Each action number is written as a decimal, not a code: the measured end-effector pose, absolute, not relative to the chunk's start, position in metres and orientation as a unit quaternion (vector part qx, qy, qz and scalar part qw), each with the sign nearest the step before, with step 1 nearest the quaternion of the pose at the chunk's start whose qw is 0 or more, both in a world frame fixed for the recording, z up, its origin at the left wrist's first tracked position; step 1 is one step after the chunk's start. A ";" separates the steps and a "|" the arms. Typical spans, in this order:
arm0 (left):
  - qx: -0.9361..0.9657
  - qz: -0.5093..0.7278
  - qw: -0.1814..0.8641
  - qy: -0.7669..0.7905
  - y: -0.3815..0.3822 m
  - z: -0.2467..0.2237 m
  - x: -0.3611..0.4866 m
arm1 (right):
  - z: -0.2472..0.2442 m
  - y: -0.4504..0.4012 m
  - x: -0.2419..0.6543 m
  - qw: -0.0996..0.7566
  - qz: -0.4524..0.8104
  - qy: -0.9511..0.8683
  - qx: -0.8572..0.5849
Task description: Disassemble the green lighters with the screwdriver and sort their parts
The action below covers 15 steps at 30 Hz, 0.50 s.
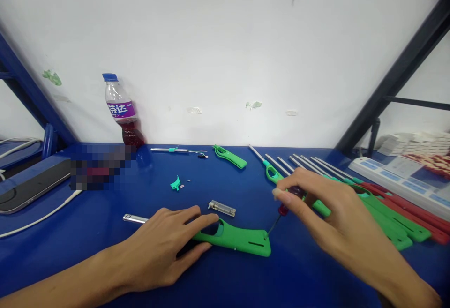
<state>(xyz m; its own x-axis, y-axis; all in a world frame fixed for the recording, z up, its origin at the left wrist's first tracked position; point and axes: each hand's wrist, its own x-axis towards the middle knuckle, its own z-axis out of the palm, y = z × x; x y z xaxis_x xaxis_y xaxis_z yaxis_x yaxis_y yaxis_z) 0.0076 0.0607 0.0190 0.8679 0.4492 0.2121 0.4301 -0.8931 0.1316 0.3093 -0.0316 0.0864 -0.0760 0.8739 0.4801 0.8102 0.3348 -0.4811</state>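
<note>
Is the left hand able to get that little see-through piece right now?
Probably yes, the see-through piece lies close to the left hand with nothing on top of it. But that hand is holding the green handle, so it would likely have to let go first.

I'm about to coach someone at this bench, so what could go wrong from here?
The screwdriver slants against the far end of the green lighter, so its tip might slip and scratch the casing.
The left hand grips away from that end, so the lighter could twist.
The clear tank lies loose close behind the lighter and might get knocked.
</note>
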 end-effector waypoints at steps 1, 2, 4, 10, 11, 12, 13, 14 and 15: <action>0.965 0.122 0.032 0.228 0.061 0.018 0.007 | 0.087 -0.033 0.308 0.363 0.050 -0.737 -0.567; 0.965 0.126 0.023 0.228 0.061 0.018 0.007 | 0.087 -0.034 0.307 0.361 0.057 -0.742 -0.562; 0.964 0.134 0.009 0.230 0.061 0.017 0.006 | 0.087 -0.037 0.306 0.353 0.072 -0.747 -0.559; 0.972 0.107 0.010 0.208 0.061 0.016 0.003 | 0.086 -0.040 0.310 0.358 0.080 -0.737 -0.567; 0.973 0.103 0.006 0.208 0.061 0.016 0.003 | 0.086 -0.040 0.310 0.363 0.078 -0.737 -0.565; 0.973 0.099 0.003 0.209 0.061 0.016 0.002 | 0.087 -0.039 0.309 0.370 0.077 -0.736 -0.562; 0.972 0.097 0.002 0.212 0.060 0.016 0.002 | 0.087 -0.038 0.308 0.378 0.075 -0.734 -0.559; 0.971 0.096 0.004 0.217 0.060 0.016 0.002 | 0.087 -0.037 0.306 0.388 0.073 -0.732 -0.555; 0.970 0.095 0.008 0.223 0.060 0.016 0.002 | 0.088 -0.035 0.304 0.396 0.072 -0.730 -0.553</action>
<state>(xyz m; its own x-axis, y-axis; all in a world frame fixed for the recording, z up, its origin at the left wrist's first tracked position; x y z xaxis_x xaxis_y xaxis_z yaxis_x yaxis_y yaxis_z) 0.0018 0.0599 0.0161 0.8822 0.4346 0.1812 0.4314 -0.9002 0.0590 0.3041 -0.0354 0.0879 -0.0748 0.8633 0.4991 0.7496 0.3787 -0.5428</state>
